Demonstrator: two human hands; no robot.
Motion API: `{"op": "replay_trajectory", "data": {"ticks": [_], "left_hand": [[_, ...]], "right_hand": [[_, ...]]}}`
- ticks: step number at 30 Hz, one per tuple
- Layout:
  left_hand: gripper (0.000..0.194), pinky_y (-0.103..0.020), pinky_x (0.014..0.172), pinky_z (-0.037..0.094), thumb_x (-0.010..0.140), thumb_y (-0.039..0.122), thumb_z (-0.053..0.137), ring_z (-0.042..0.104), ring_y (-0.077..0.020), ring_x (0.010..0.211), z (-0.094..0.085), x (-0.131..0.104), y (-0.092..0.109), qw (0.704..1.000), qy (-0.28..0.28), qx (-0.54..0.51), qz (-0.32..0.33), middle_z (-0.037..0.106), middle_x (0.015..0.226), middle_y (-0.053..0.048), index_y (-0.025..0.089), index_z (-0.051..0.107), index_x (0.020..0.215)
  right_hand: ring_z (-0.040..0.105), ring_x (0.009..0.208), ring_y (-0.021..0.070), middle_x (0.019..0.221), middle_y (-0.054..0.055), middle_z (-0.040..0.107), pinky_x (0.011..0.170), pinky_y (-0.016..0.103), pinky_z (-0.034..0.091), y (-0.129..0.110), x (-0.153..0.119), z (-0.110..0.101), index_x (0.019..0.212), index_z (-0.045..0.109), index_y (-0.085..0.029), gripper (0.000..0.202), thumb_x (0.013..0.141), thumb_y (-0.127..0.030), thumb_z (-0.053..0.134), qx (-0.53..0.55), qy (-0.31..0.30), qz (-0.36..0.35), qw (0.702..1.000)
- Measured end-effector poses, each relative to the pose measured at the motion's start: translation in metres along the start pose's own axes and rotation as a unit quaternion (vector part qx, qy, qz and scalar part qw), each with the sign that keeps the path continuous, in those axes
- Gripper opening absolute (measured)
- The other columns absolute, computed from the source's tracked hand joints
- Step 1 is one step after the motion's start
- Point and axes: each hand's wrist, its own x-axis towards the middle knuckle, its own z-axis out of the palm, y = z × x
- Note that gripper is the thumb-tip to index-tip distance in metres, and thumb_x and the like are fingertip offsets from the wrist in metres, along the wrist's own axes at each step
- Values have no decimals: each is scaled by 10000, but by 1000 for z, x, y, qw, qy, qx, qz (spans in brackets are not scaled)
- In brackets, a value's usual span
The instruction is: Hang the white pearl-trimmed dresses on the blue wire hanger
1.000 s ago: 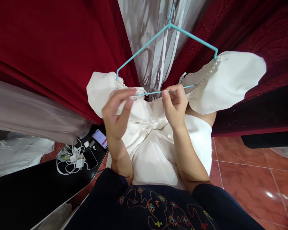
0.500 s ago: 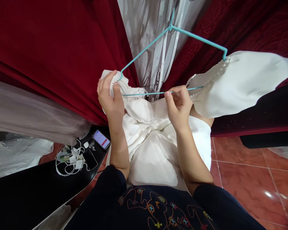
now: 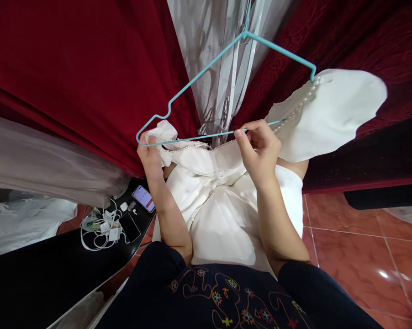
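A thin turquoise hanger stands upright in front of me. My right hand pinches its bottom bar between thumb and fingers. A white dress with pearl trim lies across my lap, and its right puffed sleeve hangs on the hanger's right end. The dress's left sleeve is off the hanger, just below the bar's left end. My left hand is closed on that sleeve, with the hanger's left corner crossing in front of the fingers. Part of these fingers is hidden.
Dark red curtains hang on both sides, with sheer white fabric between them. On a black table at left lie a lit phone, a dark phone and tangled white cables. Red tiles cover the floor.
The left sleeve has come off the hanger's left end, baring its notch and corner. My left hand has moved down with the sleeve. The hanger and right sleeve have shifted left.
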Motion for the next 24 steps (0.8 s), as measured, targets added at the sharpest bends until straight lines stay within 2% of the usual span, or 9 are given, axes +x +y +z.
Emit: {"op": "replay_trajectory", "data": {"ticks": [7,11,14,16,18,20,21,22,24], "left_hand": [[575,-505,1143,575,961,716,717,711,-333,1372,37,-18,-5,997,-51,-56,1,794,1285,-89,281,674,1333],[382,-511,1154,567,1053,635,625,762,-294,1279,58,-23,-17,995,14,-95,36,815,1187,-53,286,659,1206],[357,-489,1130,574,1072,623,589,792,-275,1177,68,-21,-21,992,62,-100,51,812,1041,-38,270,623,1105],[353,-475,1121,574,1066,617,605,799,-267,1126,70,-20,-21,990,78,-95,62,803,996,-34,264,621,1075],[334,-462,1093,584,1062,596,625,803,-262,1080,70,-19,-18,989,92,-91,71,796,968,-33,262,628,1051],[329,-453,1067,593,1058,592,634,802,-261,1069,70,-20,-16,989,100,-85,72,794,969,-35,263,635,1040],[338,-452,1063,595,1054,602,636,801,-263,1072,70,-20,-15,989,103,-81,72,794,972,-36,265,636,1035],[355,-453,1062,595,1048,620,635,801,-266,1077,70,-21,-15,989,104,-77,70,795,970,-37,266,634,1031],[389,-460,1068,591,1040,654,627,800,-275,1095,69,-22,-14,990,105,-72,61,798,964,-40,265,625,1023]], "right_hand": [[345,584,46,692,-67,419,574,265,268,4,1,4,960,622,-225,348,1009,-559,706,17,-2,14,1000],[365,597,48,729,-53,445,570,266,301,-2,-2,8,964,623,-222,356,1021,-569,682,11,6,5,1000],[423,600,59,760,-39,499,575,275,376,-10,-7,12,1086,685,-236,323,1041,-554,655,-4,18,-3,1000],[520,644,81,828,-11,590,597,291,446,-16,-8,10,1153,721,-247,317,1041,-537,654,-23,72,-32,997],[615,758,121,918,24,655,684,337,526,-20,-3,1,1128,758,-248,285,1027,-503,677,-54,184,-112,975],[680,974,195,1045,58,687,848,438,576,-19,7,-15,1163,786,-256,320,995,-517,709,-108,281,-216,929],[682,1125,249,1141,74,698,966,514,567,-16,13,-24,1243,784,-267,389,974,-542,725,-143,298,-260,907],[640,1308,316,1296,95,694,1090,593,517,-11,20,-33,1379,741,-280,519,955,-579,734,-183,287,-278,898],[446,1594,425,1598,147,587,1294,701,309,2,31,-48,1604,574,-255,792,918,-596,776,-242,214,-259,910]]}}
